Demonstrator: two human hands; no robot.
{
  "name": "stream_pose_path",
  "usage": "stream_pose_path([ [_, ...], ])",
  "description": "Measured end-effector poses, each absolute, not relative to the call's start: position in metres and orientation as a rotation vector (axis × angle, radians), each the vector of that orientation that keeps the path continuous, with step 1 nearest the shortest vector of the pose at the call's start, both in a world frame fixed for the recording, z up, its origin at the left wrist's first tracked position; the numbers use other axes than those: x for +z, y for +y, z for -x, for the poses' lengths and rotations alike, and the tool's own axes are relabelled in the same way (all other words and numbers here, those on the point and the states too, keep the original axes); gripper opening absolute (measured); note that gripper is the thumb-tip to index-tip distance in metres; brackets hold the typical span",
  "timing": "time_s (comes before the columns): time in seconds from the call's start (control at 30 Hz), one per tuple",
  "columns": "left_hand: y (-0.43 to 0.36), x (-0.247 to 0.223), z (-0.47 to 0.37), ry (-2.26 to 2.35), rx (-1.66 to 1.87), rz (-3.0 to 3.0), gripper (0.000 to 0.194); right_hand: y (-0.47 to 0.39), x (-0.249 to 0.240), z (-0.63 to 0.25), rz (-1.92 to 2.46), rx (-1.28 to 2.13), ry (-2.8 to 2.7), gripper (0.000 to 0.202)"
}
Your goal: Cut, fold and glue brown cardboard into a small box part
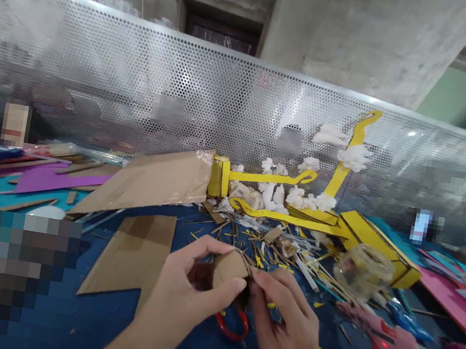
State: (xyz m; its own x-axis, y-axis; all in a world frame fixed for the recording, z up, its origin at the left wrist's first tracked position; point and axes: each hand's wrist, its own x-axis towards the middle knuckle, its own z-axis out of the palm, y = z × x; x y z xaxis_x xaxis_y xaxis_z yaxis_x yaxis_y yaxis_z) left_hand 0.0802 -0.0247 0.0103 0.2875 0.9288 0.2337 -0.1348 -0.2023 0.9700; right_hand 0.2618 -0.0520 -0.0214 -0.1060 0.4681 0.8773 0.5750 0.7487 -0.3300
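Note:
My left hand [183, 293] grips a small folded cardboard piece [229, 271] between thumb and fingers; it looks like a little box. The fingers of my right hand [288, 316] pinch together at the right edge of that piece, and their tips are partly hidden. Below the two hands a red looped handle [232, 332], seemingly of scissors, lies on the blue table [67, 325]. To the left rests a flat cut sheet of cardboard [132, 253]. A pink hot glue gun [396, 345] with a red light lies right of my right hand.
Yellow-covered boxes with long curved strips [276, 180] and white fluffy tufts [353, 157] stand at the back, before a perforated metal screen [211, 88]. Cardboard scraps [274, 234] litter the middle. A clear tape roll [363, 271], purple sheets [56, 176] and pink sheets [455, 304] lie around.

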Motion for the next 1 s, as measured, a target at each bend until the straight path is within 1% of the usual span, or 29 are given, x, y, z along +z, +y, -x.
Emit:
stream_pose_path([
  [0.1,-0.023,0.010,-0.080,0.799,1.172,-1.395,0.032,-0.052,-0.020,-0.260,0.937,0.065,-1.692,0.026],
  [0.2,-0.023,0.010,-0.079,0.699,1.130,-1.378,0.043,-0.049,-0.022,-0.261,1.044,0.193,-1.619,0.014],
  [0.27,-0.023,0.009,-0.079,0.606,1.077,-1.366,0.054,-0.047,-0.023,-0.263,1.062,0.240,-1.563,0.011],
  [0.37,-0.024,0.006,-0.079,0.559,0.993,-1.357,0.070,-0.045,-0.023,-0.266,1.051,0.250,-1.516,0.011],
  [0.47,-0.023,0.004,-0.079,0.557,0.948,-1.334,0.076,-0.046,-0.019,-0.267,1.036,0.271,-1.502,0.012],
  [0.53,-0.021,0.004,-0.077,0.545,0.928,-1.334,0.074,-0.046,-0.016,-0.267,1.015,0.306,-1.508,0.012],
  [0.7,-0.015,0.004,-0.071,0.533,1.040,-1.623,0.055,-0.045,-0.013,-0.265,0.924,0.360,-1.552,0.020],
  [0.8,-0.014,0.004,-0.068,0.570,1.096,-1.893,0.058,-0.045,-0.013,-0.265,0.908,0.380,-1.555,0.020],
  [1.0,-0.016,0.008,-0.066,0.600,1.180,-2.133,0.053,-0.046,-0.009,-0.263,0.901,0.348,-1.561,0.022],
])
